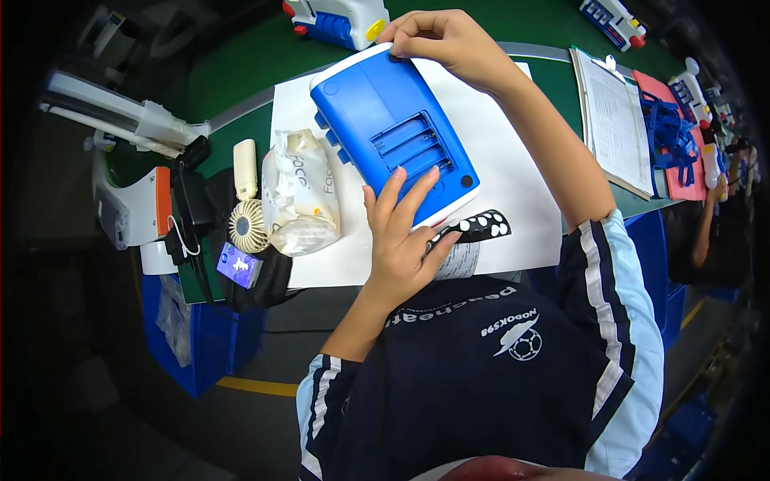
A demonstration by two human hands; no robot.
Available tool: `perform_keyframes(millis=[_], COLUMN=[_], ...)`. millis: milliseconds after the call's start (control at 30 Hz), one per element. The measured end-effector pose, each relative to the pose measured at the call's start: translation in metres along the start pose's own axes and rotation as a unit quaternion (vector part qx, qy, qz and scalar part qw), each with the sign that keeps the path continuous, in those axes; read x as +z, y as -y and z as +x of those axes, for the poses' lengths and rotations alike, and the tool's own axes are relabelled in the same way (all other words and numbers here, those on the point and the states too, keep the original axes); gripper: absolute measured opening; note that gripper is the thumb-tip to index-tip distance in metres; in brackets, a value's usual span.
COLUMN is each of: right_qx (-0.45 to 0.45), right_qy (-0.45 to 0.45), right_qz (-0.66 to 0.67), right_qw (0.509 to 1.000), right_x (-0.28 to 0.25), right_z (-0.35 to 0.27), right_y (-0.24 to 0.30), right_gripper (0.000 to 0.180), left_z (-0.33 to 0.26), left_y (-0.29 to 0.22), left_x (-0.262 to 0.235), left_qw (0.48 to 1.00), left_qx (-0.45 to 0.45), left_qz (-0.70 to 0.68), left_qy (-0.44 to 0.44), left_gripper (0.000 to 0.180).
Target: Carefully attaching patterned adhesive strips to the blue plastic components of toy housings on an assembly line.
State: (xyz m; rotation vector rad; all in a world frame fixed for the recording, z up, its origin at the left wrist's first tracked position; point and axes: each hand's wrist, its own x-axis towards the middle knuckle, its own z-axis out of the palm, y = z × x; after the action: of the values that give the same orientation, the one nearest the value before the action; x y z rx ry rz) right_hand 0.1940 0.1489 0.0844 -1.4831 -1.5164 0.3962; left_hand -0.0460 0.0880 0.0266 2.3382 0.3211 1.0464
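A blue-and-white plastic toy unit (367, 103) lies tilted over white paper, showing an open, slotted battery compartment (411, 143) with no batteries in it. My left hand (401, 240) rests on its near end, fingers spread beside the compartment. By that thumb is a black strip with white round spots (489, 225); whether the thumb grips it, I cannot tell. At the far corner my right hand (437, 44) is closed, fingertips pinched on a small black round pad (395, 57). A second black pad (467, 182) sits at the near right corner.
Left of the unit lie a white plastic packet (301, 196), a cream hand fan (249, 224) and a purple box (238, 265). A clipboard (613, 120) and blue parts (670, 132) on a pink folder are at right. Similar toys (341, 22) stand beyond; another person's hand (714, 191) shows far right.
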Motion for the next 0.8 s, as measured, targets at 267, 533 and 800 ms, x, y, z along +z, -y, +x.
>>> perform_keyframes(millis=[267, 533, 800], right_qx=[0.003, -0.007, 0.028], right_qy=[0.008, -0.011, 0.066], right_qz=[0.023, 0.038, 0.238], right_qw=[1.000, 0.999, 0.969], right_x=[-0.002, 0.001, -0.002], right_z=[-0.002, -0.003, -0.011], right_y=[-0.003, -0.005, 0.000], right_gripper=[0.025, 0.024, 0.013], left_z=[0.000, 0.001, 0.001], left_y=[-0.002, -0.002, -0.004], left_x=[0.000, 0.001, 0.001], left_qw=[1.000, 1.000, 1.000], left_qx=[0.002, 0.004, -0.003], left_qz=[0.000, -0.001, 0.003], left_qy=[0.001, -0.003, 0.008], left_gripper=[0.018, 0.018, 0.019])
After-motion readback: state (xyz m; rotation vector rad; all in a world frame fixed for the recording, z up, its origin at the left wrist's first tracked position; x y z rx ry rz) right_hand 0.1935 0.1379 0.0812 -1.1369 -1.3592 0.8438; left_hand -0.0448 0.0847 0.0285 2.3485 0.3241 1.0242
